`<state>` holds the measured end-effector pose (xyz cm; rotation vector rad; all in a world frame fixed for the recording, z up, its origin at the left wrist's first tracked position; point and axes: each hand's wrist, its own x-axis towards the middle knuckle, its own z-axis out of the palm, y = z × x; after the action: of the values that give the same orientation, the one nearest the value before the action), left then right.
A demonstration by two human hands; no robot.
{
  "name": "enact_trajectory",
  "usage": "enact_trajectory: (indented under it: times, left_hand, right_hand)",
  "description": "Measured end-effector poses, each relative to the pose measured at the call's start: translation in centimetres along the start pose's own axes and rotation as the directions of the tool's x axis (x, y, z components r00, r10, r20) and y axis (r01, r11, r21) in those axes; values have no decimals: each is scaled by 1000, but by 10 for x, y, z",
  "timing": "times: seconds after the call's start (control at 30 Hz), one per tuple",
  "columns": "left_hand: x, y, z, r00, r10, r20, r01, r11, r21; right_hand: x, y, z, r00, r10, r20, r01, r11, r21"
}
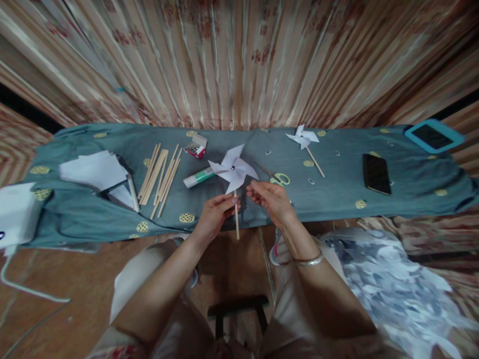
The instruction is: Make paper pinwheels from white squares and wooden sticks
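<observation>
A white paper pinwheel (233, 169) on a thin wooden stick is held upright over the front of the table. My left hand (216, 213) pinches its stick just below the blades, between thumb and fingers. A dark round pin head shows at the pinwheel's centre. Close to the lower right blade is my right hand (272, 200), fingers curled and the tips drawn together; whether anything small is between them is hidden. Behind that hand lie scissors (279, 178) with pale green handles. A glue stick (199, 177) with a green label rests left of the blades.
On the green cloth-covered table (337, 199) lie wooden sticks (160, 174), white paper sheets (95, 170), a red box of pins (196, 147), another pinwheel (303, 137), a black phone (376, 173) and a blue-framed tablet (434, 135). A plastic bag of paper pieces (396, 284) stands at the lower right.
</observation>
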<state>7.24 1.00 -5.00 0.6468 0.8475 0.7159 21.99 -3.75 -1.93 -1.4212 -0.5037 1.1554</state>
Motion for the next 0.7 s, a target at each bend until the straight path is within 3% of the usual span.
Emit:
enact_trajectory:
  times: [0.13, 0.27, 0.37, 0.5, 0.7]
  left_hand:
    - [-1, 0, 1, 1000, 9, -12, -9, 1000, 24]
    - [-1, 0, 0, 999, 33, -3, -32, 997, 68]
    - [-1, 0, -1, 999, 42, 13, -43, 995, 92]
    - [-1, 0, 0, 999, 42, 21, -44, 993, 112]
    - [-1, 0, 3, 999, 41, 26, -44, 992, 116]
  right_hand:
    - [1, -3, -8, 988, -137, -71, 132, 988, -75]
    - [3, -6, -22, 910, -372, -184, 334, 919, -208]
    - [5, -6, -30, 869, -463, -176, 402, 867, -295]
    - [9, -2, -31, 908, -405, -108, 364, 890, -275]
    - [16, 2, -26, 979, -176, -107, 168, 983, -78]
